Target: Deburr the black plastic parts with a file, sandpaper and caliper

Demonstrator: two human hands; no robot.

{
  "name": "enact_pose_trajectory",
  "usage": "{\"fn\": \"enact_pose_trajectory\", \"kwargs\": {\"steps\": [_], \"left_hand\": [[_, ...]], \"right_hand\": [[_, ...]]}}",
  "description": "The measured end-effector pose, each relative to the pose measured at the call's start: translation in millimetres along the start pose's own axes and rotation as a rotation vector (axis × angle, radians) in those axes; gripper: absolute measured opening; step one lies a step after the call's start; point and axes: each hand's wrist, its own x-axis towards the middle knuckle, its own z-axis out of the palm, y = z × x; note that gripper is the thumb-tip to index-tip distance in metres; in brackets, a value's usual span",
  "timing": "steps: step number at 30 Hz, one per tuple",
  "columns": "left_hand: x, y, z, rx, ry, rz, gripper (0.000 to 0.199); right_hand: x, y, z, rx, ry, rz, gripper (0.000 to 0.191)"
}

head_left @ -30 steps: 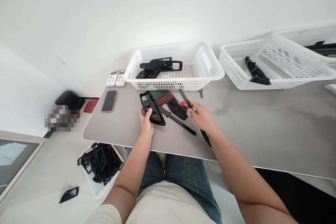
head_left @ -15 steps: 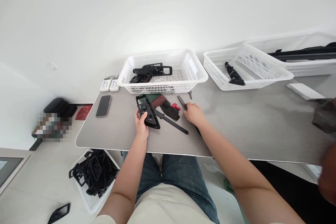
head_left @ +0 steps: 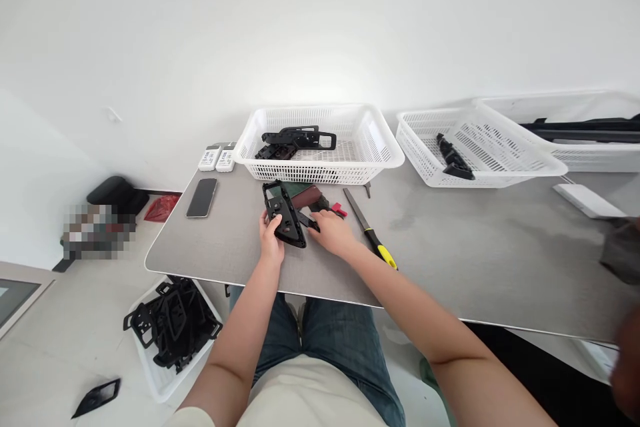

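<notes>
Left hand (head_left: pixel 271 238) — fingers curled, gripping a black moulded plastic panel (head_left: pixel 285 215), ribbed, with rectangular cut-outs. Right hand (head_left: pixel 333 233) — fingers on a black plastic strip (head_left: pixel 307 220), grip unclear.

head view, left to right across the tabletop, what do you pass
phone, black plastic panel, right hand, yellow-handled hand tool, white flat box

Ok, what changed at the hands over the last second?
The right hand left the yellow-handled flat file, now lying clear of it, and moved left onto the black plastic strip beside the panel. The left hand still holds the black plastic panel. The phone stayed put.
</notes>
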Motion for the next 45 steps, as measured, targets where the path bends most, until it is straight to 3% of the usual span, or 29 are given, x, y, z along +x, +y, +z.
{"fn": "enact_pose_trajectory", "kwargs": {"steps": [4, 9, 15, 21, 26, 31, 37, 42, 45], "left_hand": [[1.3, -1.8, -1.9, -0.012, -0.001, 0.005, 0.052], [0.1, -2.2, -2.8, -0.012, -0.022, -0.007, 0.052], [-1.4, -0.2, -1.5, 0.02, -0.004, -0.001, 0.052], [0.8, 0.5, -3.0, 0.015, 0.029, -0.015, 0.045], [1.4, 2.6, -3.2, -0.019, 0.038, -0.029, 0.041], [1.3, 4.7, -1.9, -0.048, 0.078, -0.036, 0.041], [3.1, 3.5, -2.9, -0.052, 0.074, -0.046, 0.041], [5.0, 1.9, -4.5, 0.022, 0.152, 0.146, 0.052], [5.8, 3.6, 2.4, 0.183, 0.098, 0.305, 0.072]], "right_hand": [[8.0, -2.6, 9.7, 0.014, -0.003, 0.017, 0.026], [11.5, 10.9, 11.7, 0.106, 0.04, 0.043, 0.032], [12.2, 19.4, 15.4, 0.167, 0.073, -0.01, 0.025], [20.6, 14.1, 9.5, 0.056, 0.16, -0.034, 0.035], [48.8, 3.0, 9.7, -0.05, 0.152, -0.125, 0.047], [70.5, -0.6, 16.3, -0.111, 0.145, -0.131, 0.038], [68.2, 4.5, 4.8, -0.093, 0.195, -0.141, 0.032], [44.3, 13.3, -19.8, -0.014, 0.321, -0.038, 0.043], [25.4, 17.8, -25.6, 0.342, 0.379, 0.009, 0.041]]}}
